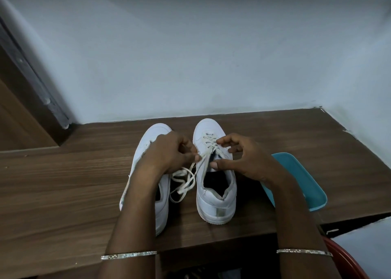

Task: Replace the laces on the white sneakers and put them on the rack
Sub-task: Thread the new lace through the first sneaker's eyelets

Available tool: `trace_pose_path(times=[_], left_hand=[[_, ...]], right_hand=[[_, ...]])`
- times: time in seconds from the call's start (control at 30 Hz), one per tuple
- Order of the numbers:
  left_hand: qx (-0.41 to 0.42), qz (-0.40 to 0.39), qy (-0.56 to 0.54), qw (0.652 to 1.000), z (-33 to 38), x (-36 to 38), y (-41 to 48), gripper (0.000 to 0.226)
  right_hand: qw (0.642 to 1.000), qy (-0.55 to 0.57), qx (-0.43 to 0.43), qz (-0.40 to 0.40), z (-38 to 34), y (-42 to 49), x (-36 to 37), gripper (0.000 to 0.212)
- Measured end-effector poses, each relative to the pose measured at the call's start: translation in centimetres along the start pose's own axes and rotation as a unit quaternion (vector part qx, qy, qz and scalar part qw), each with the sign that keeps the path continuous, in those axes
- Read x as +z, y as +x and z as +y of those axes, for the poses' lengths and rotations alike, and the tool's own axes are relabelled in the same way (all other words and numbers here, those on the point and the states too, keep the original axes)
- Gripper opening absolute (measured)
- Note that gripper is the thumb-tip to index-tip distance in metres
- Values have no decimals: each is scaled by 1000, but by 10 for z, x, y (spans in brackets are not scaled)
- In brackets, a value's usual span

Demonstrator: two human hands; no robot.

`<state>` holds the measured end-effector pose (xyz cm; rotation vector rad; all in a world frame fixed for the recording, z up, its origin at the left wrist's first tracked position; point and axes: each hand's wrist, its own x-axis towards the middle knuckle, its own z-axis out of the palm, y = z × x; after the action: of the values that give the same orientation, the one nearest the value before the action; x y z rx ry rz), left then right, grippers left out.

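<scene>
At a wooden table (63, 183), lacing is under way on a pair of white sneakers. We take the laced sneaker (215, 196) as our mark: it stands upright, toe towards the wall and heel towards the person. The other sneaker (156, 130) lies parallel just to its left.

The left hand (169, 151) pinches a strand of the off-white lace (184, 181) just left of the laced sneaker's eyelets, and the slack falls in loops between the two shoes. The right hand (245, 158) sits over the same shoe's right side. Its fingers are loosely curved and its thumb is at the tongue, gripping nothing that we can see.

The unthreaded eyelets appear to lie heelward of the pinch, along the shoe's long axis, so we judge the left hand nearer the next threading.

A teal tray (300, 177) rests to the right of the laced sneaker. We can read no brand or lettering, and we see no rack.
</scene>
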<state>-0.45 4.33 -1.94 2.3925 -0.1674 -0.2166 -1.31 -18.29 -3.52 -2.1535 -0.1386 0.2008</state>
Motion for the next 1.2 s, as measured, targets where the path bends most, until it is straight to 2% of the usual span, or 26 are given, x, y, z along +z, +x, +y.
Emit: trace_pose_path(times=[0.07, 0.13, 0.2, 0.3, 0.4, 0.5, 0.63, 0.7, 0.8, 0.97, 1.1, 1.2], left_hand=[[9, -20, 24, 999, 5, 4, -3, 11], [16, -27, 39, 999, 8, 5, -3, 3], [10, -22, 38, 999, 7, 2, -3, 7], [-3, -29, -130, 991, 4, -4, -6, 13], [3, -8, -317, 948, 13, -10, -11, 4], [-13, -11, -474, 880, 21, -14, -11, 13], [1, -37, -570, 821, 20, -16, -11, 26], [14, -41, -583, 811, 20, -15, -10, 34], [26, -13, -571, 821, 21, -11, -8, 34], [-10, 128, -469, 874, 16, -1, -2, 16], [-43, 235, -340, 909, -7, 7, 9, 10], [-61, 258, -242, 933, -18, 11, 14, 17]], right_hand=[[1000, 6, -3, -4, -1, -1, -2, 60], [1000, 22, -8, -3, -4, -2, -3, 55], [998, 50, -21, 26, -8, -2, -3, 45], [989, 97, -43, 101, -14, 2, -2, 18], [986, 99, -54, 122, -22, 5, 2, 8], [988, 107, -77, 76, -35, 2, 8, 18], [985, 148, -81, 23, -48, -2, 18, 27], [988, 123, -93, 8, -51, -1, 24, 23], [988, 120, -97, 3, -54, 1, 32, 16], [977, 199, -58, -50, -51, -5, 21, 19], [952, 305, -21, 24, -43, -7, 1, 23], [903, 420, 22, 86, -33, -8, -14, 26]])
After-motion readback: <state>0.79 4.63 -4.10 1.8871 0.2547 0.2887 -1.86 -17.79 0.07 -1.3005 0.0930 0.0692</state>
